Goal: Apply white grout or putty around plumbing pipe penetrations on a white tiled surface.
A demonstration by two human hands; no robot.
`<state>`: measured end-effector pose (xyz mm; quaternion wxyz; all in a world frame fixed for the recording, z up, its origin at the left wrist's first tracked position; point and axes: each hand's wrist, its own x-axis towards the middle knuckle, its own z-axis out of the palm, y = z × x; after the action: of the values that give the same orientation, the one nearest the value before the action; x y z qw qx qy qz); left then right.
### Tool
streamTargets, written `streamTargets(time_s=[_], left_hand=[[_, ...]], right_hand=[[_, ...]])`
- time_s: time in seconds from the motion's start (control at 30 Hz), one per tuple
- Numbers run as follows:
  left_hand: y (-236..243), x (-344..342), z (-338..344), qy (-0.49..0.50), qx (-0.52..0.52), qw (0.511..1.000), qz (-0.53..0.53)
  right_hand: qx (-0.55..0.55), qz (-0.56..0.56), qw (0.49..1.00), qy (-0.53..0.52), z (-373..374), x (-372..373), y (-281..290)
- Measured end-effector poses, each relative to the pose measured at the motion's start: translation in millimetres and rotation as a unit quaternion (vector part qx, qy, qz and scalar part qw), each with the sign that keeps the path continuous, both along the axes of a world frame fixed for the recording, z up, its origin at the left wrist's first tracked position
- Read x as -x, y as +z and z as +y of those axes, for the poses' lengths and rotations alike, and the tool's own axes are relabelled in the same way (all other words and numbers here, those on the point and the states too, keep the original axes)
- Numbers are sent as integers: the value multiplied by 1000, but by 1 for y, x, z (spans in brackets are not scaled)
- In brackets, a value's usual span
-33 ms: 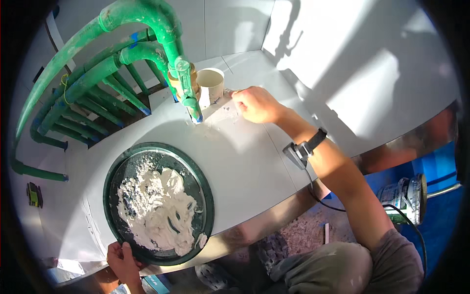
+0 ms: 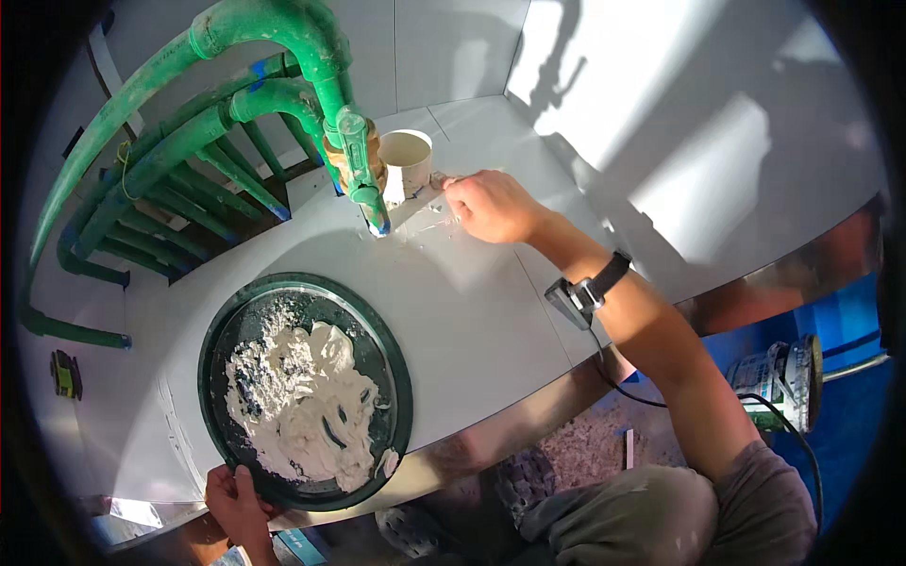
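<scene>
A round dark green tray (image 2: 400, 415) holds a wet, cream-coloured paste (image 2: 307, 424), with a drier, crumbly patch toward its far left. My left hand (image 2: 238, 500) is closed on the tray's near-left rim, thumb on top. Farther off, my right hand (image 2: 495, 206) is closed just right of a short off-white cylinder (image 2: 408, 162), close to the surface. A small greyish bit shows at its fingertips, but I cannot make out what it is. Pale smears and crumbs lie below that hand on the grey panel (image 2: 472, 321).
Thick green pipes (image 2: 264, 99) with a valve (image 2: 353, 151) arch over the far left. A strap with a black device (image 2: 580, 294) sits on my right wrist, trailing a cable (image 2: 651, 401). A paint-type bucket (image 2: 788, 385) lies to the right, below the panel's edge.
My right hand has shifted slightly nearer to me beside the cylinder. The left hand and the tray stay in place.
</scene>
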<state>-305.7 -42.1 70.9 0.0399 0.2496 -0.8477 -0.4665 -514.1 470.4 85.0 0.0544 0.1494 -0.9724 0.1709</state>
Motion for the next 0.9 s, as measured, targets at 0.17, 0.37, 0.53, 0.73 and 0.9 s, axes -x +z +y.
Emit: streamTargets(time_s=[0.17, 0.37, 0.53, 0.73, 0.9], left_hand=[[2, 1, 1, -8, 10, 1000, 5], [2, 0, 1, 1, 25, 1000, -2], [0, 2, 1, -2, 26, 1000, -6], [2, 2, 3, 3, 28, 1000, -5], [6, 2, 5, -11, 37, 999, 2]], right_hand=[[-35, 71, 995, 62, -32, -21, -2], [-20, 40, 999, 10, -39, -15, 0], [-34, -33, 999, -17, -76, -18, 9], [38, -31, 999, -4, -80, -23, 9], [54, 32, 995, 79, -54, -29, 2]])
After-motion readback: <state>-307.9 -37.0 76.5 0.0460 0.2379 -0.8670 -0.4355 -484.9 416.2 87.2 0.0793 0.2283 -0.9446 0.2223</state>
